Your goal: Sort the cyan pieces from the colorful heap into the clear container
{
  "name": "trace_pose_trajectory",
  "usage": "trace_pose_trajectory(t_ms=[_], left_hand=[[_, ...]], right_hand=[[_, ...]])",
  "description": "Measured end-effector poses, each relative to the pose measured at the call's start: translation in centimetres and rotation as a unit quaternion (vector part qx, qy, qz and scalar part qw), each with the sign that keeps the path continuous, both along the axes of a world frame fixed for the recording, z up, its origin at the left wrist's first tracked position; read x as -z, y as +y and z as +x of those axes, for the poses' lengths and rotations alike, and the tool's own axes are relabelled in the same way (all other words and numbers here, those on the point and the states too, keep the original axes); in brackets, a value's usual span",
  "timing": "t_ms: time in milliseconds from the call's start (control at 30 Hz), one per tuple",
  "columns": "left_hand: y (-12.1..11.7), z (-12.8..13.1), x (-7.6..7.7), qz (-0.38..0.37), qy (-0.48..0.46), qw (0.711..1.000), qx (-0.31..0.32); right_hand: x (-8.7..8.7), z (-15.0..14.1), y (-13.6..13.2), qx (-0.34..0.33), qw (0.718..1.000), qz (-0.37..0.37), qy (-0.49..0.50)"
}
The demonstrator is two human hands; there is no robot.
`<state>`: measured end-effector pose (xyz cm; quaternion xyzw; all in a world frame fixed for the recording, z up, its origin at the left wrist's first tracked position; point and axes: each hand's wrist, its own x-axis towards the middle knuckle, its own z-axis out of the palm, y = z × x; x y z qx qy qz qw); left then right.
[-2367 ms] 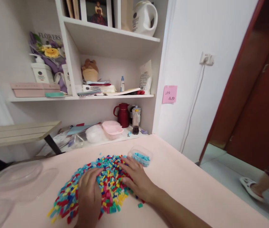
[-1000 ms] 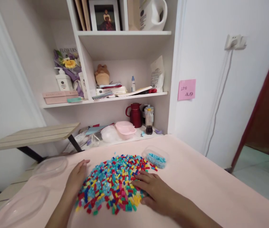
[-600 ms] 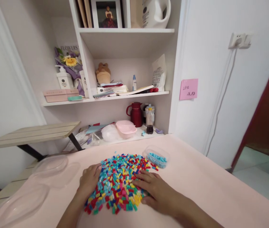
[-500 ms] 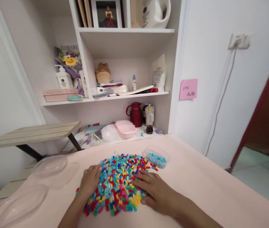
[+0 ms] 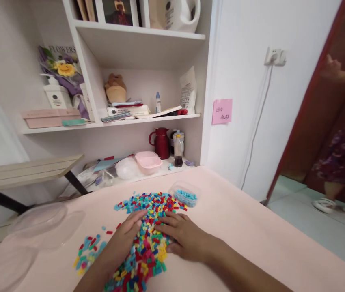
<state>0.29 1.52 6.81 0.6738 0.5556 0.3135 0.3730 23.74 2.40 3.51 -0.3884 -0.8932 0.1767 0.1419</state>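
Note:
A wide pile of small colored plastic building bricks [image 5: 148, 259] lies on the pink tabletop [image 5: 221, 211]. My left hand [image 5: 126, 233] rests on the pile's left side with its fingers stretched forward. On the right side of the pile lies my right hand [image 5: 184, 235], palm down, fingers spread over the bricks. Neither hand grips anything. Behind the pile a clear plastic tub [image 5: 197, 187] holds light blue bricks [image 5: 186, 197]. Part of the pile is hidden under my hands and left forearm.
Clear plastic containers [image 5: 38, 217] stand at the left. A wooden riser [image 5: 29, 172] is beyond them. At the back, a shelf [image 5: 142, 119] holds a pink bowl [image 5: 148, 161], a red jug [image 5: 161, 142] and a bottle [image 5: 178, 152]. A person [image 5: 343, 154] is in the doorway at right.
My left hand has pushed inward and forward through the bricks, leaving a loose group at its left. The view has turned right, and a person has appeared in the doorway.

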Motion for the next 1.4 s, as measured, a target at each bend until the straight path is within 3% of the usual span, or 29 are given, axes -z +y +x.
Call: trace_pose_trajectory(t_ms=[167,300,400,467,567,667,833,1000,1233,1400], left_hand=[[-1.6,2.2,-0.4,-0.02,-0.045,0.994,0.094],[-0.5,1.3,0.2,0.076,-0.035,0.996,0.043],[0.9,-0.5,0.9,0.214,0.128,0.967,-0.054],[1.6,-1.6,1.2,0.243,0.25,0.933,-0.09],[1.9,-2.8,0.9,0.206,0.355,0.905,-0.11],[1.7,-3.6,0.6,0.153,0.377,0.905,-0.125],[1.3,-4.3,0.8,0.105,0.356,0.917,-0.145],[1.3,-3.9,1.5,0.086,0.302,0.94,-0.132],[1.3,-1.9,2.0,0.066,0.143,0.983,-0.093],[0.3,-0.1,1.6,0.016,0.03,0.998,-0.044]], right_hand=[[-0.3,0.7,0.4,-0.024,0.999,0.019,0.037],[-1.3,1.5,0.6,-0.007,0.995,0.034,0.092],[-1.9,1.7,0.6,0.04,0.992,0.029,0.118],[-2.2,1.7,0.5,0.05,0.99,0.028,0.13],[-2.6,1.6,0.3,0.045,0.988,0.043,0.142],[-3.0,1.7,0.0,0.058,0.991,0.033,0.119],[-3.1,2.4,-0.4,0.122,0.992,-0.027,0.025],[-2.1,2.0,-0.9,0.096,0.982,-0.163,0.029],[-1.6,-0.3,-1.6,0.057,0.998,-0.036,-0.001],[-1.8,-0.8,-1.9,0.033,0.999,-0.03,0.01]])
